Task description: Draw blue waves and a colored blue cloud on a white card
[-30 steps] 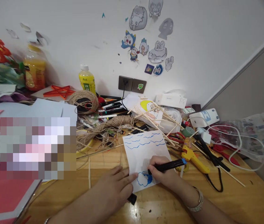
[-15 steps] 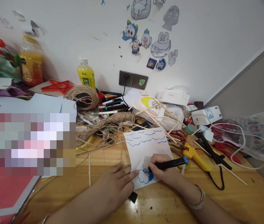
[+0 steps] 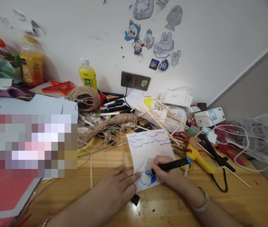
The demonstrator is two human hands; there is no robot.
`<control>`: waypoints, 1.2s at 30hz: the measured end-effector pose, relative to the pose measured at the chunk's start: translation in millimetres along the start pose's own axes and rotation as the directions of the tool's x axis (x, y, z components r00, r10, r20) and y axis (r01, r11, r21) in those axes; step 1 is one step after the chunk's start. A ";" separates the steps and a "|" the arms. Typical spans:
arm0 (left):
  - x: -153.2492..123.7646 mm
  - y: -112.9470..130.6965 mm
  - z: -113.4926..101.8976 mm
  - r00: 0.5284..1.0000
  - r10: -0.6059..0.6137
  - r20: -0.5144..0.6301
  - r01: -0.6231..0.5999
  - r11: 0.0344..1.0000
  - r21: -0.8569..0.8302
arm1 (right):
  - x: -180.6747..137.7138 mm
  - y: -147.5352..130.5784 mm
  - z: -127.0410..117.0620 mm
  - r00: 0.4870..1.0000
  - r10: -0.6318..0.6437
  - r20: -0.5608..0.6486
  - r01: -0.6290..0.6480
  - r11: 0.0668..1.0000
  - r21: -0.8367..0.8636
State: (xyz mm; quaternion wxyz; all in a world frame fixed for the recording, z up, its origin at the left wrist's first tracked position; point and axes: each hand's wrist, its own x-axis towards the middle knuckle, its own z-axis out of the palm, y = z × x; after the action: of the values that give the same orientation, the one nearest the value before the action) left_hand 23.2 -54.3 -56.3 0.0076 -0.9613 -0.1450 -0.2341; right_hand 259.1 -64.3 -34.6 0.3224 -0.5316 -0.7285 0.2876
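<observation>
A white sheet of paper (image 3: 145, 154) lies on the wooden table, with blue wavy lines across its top and a blue cloud outline (image 3: 148, 178) near its lower edge, its right part filled in blue. My right hand (image 3: 169, 176) grips a black marker (image 3: 174, 164) with a blue end, its tip down at the cloud. Flat with fingers stretched out, my left hand (image 3: 122, 184) presses on the paper's left edge. A black marker cap or pen end (image 3: 135, 199) sticks out from under my left hand; the rest of it is hidden.
Behind the paper lie twine (image 3: 122, 119), several markers (image 3: 115, 108) and thin wooden sticks (image 3: 171, 134). A yellow glue gun (image 3: 199, 157) rests to the right beside a white cable (image 3: 245, 135). Two bottles stand by the wall, including a yellow drink bottle (image 3: 88, 75). A red folder (image 3: 3, 195) lies left.
The marker in my right hand has shifted very slightly over the cloud's filled part. My left hand stays in place on the paper.
</observation>
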 end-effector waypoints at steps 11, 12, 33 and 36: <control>-2.3 0.0 1.4 1.000 -0.003 -0.001 0.003 1.000 0.005 | -0.9 0.4 0.0 1.000 -0.003 -0.006 0.003 1.000 0.011; -2.7 0.1 1.8 1.000 -0.008 0.002 0.008 1.000 0.005 | -0.9 1.0 0.3 1.000 -0.002 -0.006 0.002 1.000 0.016; -3.5 0.5 4.0 0.999 0.001 -0.038 -0.001 1.000 0.012 | 0.9 1.0 2.8 1.000 0.014 -0.012 -0.013 1.000 0.026; -2.6 0.8 1.7 1.000 0.002 -0.010 -0.002 1.000 0.021 | -0.3 0.7 3.0 1.000 -0.006 -0.022 0.007 1.000 0.013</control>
State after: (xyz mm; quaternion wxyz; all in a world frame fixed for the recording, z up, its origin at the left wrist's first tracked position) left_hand 21.9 -55.6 -59.0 0.0186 -0.9601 -0.1463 -0.2375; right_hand 257.2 -64.7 -37.1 0.3349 -0.5303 -0.7247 0.2854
